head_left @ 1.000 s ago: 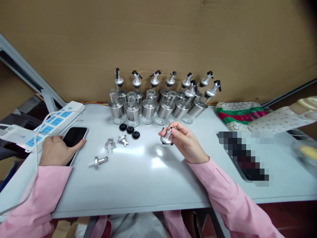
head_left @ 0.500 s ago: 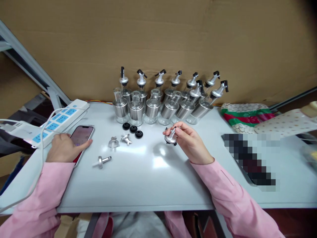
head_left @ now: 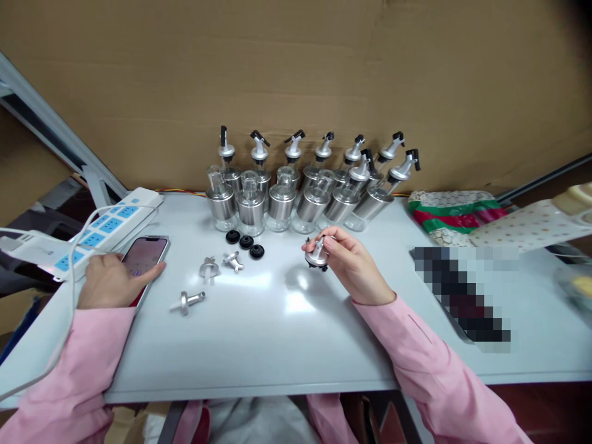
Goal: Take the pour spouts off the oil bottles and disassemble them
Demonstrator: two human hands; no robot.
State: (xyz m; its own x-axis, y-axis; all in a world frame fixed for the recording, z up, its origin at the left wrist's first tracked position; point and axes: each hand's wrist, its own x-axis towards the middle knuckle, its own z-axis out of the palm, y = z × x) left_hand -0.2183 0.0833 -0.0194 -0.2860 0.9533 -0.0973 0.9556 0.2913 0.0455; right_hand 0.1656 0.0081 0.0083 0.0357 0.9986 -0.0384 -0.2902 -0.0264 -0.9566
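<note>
At your left, your left hand (head_left: 108, 280) lay across a phone (head_left: 144, 254), thumb spread from the fingers; whether they gripped it, I could not tell. Next on the desk (head_left: 250, 345) came three loose silvery spouts (head_left: 185, 302), then three black stoppers (head_left: 246, 242), probably rubbery and yielding, in front of the glass bottles (head_left: 252, 209), which looked breakable. Rightmost, your right hand (head_left: 358, 265) had thumb and fingers clamped on the held spout (head_left: 317, 254), raised over the desk before the bottles, flange downward. It seemed light, stiff and rather slick; the narrow neck above the flange offered the surest hold.
</note>
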